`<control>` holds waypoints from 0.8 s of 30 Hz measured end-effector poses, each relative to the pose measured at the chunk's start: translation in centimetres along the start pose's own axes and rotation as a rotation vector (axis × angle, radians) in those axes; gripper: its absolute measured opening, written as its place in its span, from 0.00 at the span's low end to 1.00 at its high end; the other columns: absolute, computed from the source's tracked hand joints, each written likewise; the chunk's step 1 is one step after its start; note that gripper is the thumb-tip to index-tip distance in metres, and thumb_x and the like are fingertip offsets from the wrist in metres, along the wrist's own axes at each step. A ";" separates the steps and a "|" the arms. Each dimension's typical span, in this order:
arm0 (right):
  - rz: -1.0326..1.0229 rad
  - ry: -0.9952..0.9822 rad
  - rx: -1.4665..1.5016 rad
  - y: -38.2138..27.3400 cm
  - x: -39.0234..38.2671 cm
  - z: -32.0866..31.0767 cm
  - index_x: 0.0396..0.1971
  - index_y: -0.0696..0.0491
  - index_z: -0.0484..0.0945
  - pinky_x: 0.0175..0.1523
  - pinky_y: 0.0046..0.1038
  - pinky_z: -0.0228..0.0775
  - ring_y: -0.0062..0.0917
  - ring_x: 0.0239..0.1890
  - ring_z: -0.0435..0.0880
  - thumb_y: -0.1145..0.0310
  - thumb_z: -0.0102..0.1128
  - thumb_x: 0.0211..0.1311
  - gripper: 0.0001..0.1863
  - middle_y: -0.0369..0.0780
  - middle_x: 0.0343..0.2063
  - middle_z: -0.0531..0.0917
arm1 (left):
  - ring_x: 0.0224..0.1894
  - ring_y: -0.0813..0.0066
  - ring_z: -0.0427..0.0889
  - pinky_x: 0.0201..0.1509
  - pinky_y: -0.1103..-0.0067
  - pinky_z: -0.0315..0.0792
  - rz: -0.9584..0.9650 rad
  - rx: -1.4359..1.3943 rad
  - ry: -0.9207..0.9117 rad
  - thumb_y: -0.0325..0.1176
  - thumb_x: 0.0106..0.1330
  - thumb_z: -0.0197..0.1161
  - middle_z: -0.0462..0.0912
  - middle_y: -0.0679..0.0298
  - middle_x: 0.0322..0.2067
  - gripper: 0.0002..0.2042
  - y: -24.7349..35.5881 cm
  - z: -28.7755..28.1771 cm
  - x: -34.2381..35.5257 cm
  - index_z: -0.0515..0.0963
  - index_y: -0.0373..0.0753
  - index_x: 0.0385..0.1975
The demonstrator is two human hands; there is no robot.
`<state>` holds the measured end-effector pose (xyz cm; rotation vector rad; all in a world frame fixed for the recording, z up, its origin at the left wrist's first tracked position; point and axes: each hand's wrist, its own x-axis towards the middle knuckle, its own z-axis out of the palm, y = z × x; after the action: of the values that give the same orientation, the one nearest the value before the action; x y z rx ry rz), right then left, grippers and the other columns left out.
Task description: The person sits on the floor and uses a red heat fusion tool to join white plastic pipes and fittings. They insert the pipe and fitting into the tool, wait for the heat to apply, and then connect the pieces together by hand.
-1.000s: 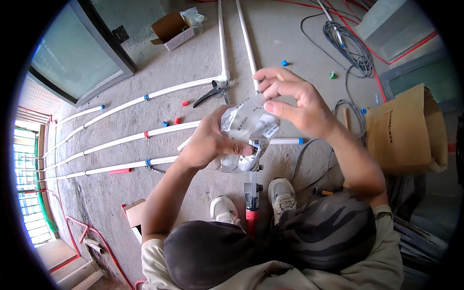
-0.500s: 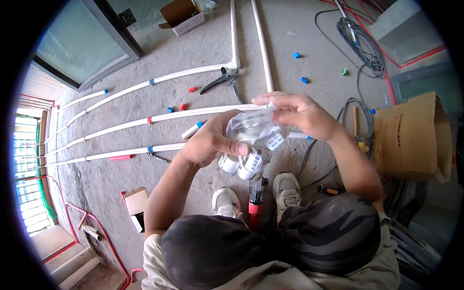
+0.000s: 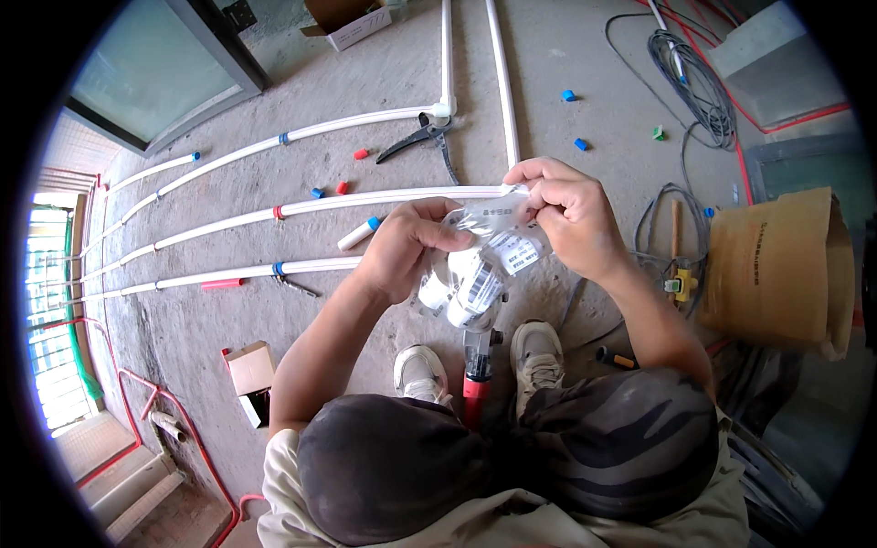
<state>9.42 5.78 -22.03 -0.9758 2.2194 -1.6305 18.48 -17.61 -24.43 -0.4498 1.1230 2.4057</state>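
Observation:
Between my hands hangs a clear plastic bag (image 3: 477,279) with several white pipe fittings in it, each bearing a printed label. My left hand (image 3: 403,245) grips the bag's left side, thumb on top. At the upper right corner, the fingers of my right hand (image 3: 575,219) pinch the plastic edge. Below the bag, between my shoes, a red and black tool (image 3: 476,365) is partly hidden by the bag and my knees. White pipes (image 3: 365,206) run along the concrete floor behind my hands.
A pipe cutter (image 3: 413,139) lies by the pipe elbow (image 3: 442,110). Blue and red caps are scattered about. A large cardboard box (image 3: 766,274) stands at right near a hammer (image 3: 676,228) and coiled grey cable (image 3: 699,87). A small open box (image 3: 251,370) sits at left.
My right hand's fingers have closed into a pinch on the bag's upper edge. My left hand has shifted slightly, and the fittings hang a little differently.

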 end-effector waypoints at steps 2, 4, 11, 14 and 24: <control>0.024 -0.067 -0.112 0.0 0.0 -0.2 0.33 0.66 0.83 0.46 0.24 0.76 0.24 0.42 0.85 0.89 0.59 0.61 0.05 0.43 0.46 0.85 | 0.38 0.69 0.90 0.48 0.75 0.84 -0.001 -0.009 0.024 0.18 0.61 0.68 0.88 0.53 0.39 0.15 -0.5 -0.3 0.2 0.81 0.25 0.47; 0.086 -0.141 -0.131 0.2 0.0 -0.4 0.37 0.66 0.85 0.47 0.23 0.76 0.23 0.43 0.84 0.89 0.59 0.62 0.09 0.42 0.49 0.84 | 0.38 0.69 0.90 0.47 0.75 0.84 -0.016 -0.061 0.036 0.19 0.61 0.68 0.88 0.53 0.38 0.13 -0.4 -0.5 0.1 0.81 0.25 0.46; 0.135 -0.186 0.136 0.7 0.0 -0.4 0.48 0.62 0.87 0.45 0.20 0.75 0.19 0.43 0.82 0.85 0.63 0.64 0.14 0.37 0.53 0.81 | 0.33 0.71 0.88 0.39 0.76 0.83 -0.038 0.090 0.051 0.28 0.66 0.68 0.88 0.55 0.36 0.16 -0.5 -0.3 -0.2 0.80 0.23 0.49; 0.211 -0.226 0.088 -0.4 0.0 -1.4 0.55 0.58 0.86 0.43 0.18 0.73 0.16 0.44 0.80 0.87 0.61 0.65 0.20 0.35 0.54 0.79 | 0.30 0.76 0.83 0.36 0.78 0.77 -0.041 0.394 0.081 0.37 0.65 0.75 0.86 0.59 0.34 0.25 0.5 0.6 0.4 0.79 0.23 0.53; -0.086 -0.366 0.102 -1.1 2.1 3.0 0.37 0.64 0.81 0.69 0.35 0.62 0.34 0.61 0.76 0.67 0.64 0.69 0.12 0.51 0.62 0.74 | 0.20 0.82 0.74 0.24 0.80 0.64 0.309 0.274 0.048 0.29 0.62 0.75 0.81 0.69 0.21 0.08 0.1 -3.7 -4.1 0.82 0.36 0.26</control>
<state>9.89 2.00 -21.75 -1.2417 1.8585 -1.4429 22.28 -21.65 -24.75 -0.2587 1.6185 2.4500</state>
